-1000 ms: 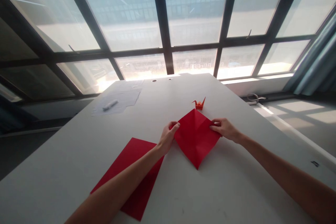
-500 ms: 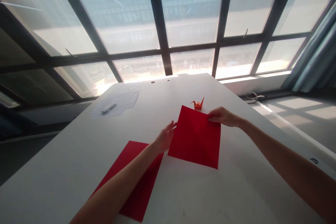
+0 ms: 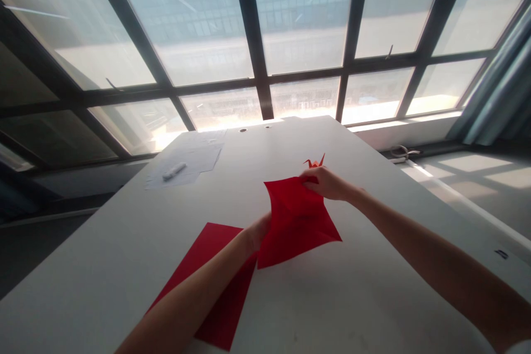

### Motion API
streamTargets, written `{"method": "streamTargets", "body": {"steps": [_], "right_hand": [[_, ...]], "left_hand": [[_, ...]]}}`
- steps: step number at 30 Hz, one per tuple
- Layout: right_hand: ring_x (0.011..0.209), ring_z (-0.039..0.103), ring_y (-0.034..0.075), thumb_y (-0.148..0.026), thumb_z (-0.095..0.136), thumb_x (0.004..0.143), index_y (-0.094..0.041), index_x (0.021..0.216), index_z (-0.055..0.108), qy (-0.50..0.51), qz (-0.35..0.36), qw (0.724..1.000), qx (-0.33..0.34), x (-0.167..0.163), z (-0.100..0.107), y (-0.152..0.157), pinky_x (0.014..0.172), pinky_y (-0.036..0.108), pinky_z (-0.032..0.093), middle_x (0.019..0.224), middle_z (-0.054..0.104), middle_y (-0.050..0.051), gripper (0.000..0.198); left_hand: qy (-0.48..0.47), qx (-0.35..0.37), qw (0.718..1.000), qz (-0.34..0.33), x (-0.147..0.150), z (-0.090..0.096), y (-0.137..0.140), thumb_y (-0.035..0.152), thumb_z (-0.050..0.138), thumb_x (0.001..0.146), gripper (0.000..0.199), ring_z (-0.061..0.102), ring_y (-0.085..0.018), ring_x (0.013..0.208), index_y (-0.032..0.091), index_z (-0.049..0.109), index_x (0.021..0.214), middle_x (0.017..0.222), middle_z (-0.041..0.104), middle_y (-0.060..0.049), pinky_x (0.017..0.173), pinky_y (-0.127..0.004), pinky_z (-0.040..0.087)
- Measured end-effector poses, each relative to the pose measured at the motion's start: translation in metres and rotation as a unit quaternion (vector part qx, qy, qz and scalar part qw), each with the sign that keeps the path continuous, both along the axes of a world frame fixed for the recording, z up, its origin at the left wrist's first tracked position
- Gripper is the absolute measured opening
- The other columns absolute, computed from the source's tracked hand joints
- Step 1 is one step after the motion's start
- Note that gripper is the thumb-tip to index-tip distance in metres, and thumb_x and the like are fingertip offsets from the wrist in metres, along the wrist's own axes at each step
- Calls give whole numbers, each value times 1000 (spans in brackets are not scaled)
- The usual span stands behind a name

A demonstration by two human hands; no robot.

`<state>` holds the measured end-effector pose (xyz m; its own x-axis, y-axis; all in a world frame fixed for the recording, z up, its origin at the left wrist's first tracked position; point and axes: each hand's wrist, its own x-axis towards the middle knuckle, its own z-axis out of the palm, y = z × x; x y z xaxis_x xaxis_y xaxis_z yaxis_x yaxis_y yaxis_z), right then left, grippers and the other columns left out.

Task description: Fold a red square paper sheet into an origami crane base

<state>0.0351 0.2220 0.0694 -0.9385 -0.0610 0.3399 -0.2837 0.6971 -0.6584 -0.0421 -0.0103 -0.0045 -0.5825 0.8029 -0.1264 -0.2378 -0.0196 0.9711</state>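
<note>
A square sheet of red paper (image 3: 296,224) is held above the table, bowed and creased, its edges curving. My right hand (image 3: 323,181) pinches its far edge near the top. On the left side, my left hand (image 3: 260,229) reaches behind the sheet; its fingers are hidden by the paper. Just beyond my right hand stands a small red origami crane (image 3: 316,162), its lower part covered by that hand. Under my left forearm lies a larger red sheet (image 3: 224,304) flat on the table.
The white table (image 3: 103,265) runs toward tall windows. At its far left lie white papers (image 3: 199,157) with a whitish marker-like stick (image 3: 174,171) on them. A dark small object (image 3: 501,254) is near the right edge. A blue curtain (image 3: 493,94) hangs at the right.
The square sheet has turned and bent from flat to bowed. My right hand has moved left with its edge, and my left hand has slid behind the paper.
</note>
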Motion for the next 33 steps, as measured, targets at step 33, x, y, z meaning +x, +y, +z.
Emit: {"method": "streamTargets", "body": {"steps": [33], "right_hand": [[79, 68, 21, -42, 79, 69, -14, 88, 71, -106, -93, 890, -434, 41, -76, -16, 75, 33, 54, 84, 73, 6, 35]], "left_hand": [[-6, 65, 996, 66, 17, 2, 22, 38, 77, 78, 47, 69, -27, 97, 18, 60, 117, 118, 67, -13, 84, -39, 58]]}}
